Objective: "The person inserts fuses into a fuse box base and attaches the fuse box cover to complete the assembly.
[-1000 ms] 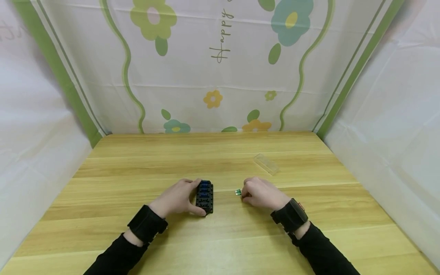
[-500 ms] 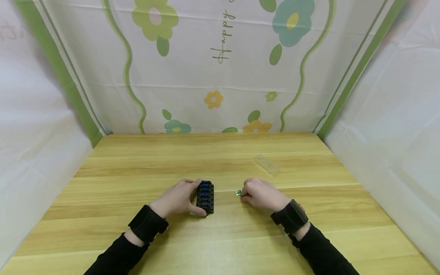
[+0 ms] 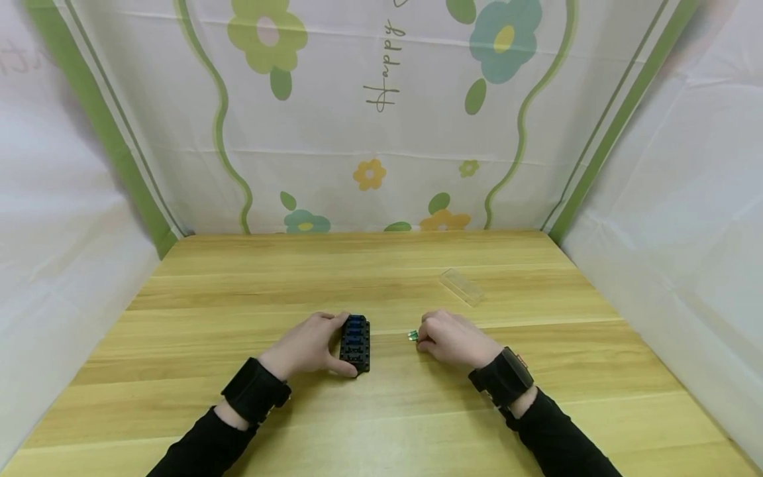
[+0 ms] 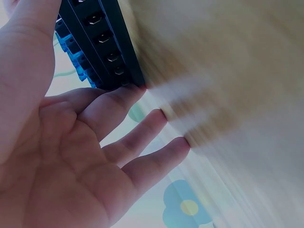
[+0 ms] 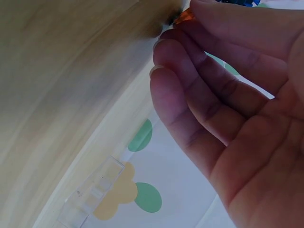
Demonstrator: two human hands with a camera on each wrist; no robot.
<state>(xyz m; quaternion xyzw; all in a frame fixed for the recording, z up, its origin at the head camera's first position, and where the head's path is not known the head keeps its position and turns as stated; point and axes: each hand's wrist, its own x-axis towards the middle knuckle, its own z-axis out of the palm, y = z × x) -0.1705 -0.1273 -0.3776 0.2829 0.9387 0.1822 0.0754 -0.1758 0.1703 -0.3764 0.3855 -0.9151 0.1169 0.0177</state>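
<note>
Blk. block [image 3: 361, 354], qty 1: on tabletop [image 3: 238, 285], left of ctr. Blue inserts [image 3: 354, 340] seated toward far end; exact ct. unclear. Metal contacts [image 4: 103, 37] along side, min. 4 visible.

L hand [image 3: 306, 344], qty 1: thumb & index spread wide, gripping block end to end; other fingers loosely apart.

R hand [image 3: 456, 339], qty 1: fingers narrow, thumb & index pinching sm. orange piece [image 5: 184, 16], qty 1, partly hidden. Sm. green item [image 3: 412, 336] at fingertips, qty approx. 1–2; can't tell if same obj.

Clear case [image 3: 461, 287], rect., qty 1: on tabletop beyond R hand.

Wristbands [image 3: 255, 389], blk., qty 2.
</note>
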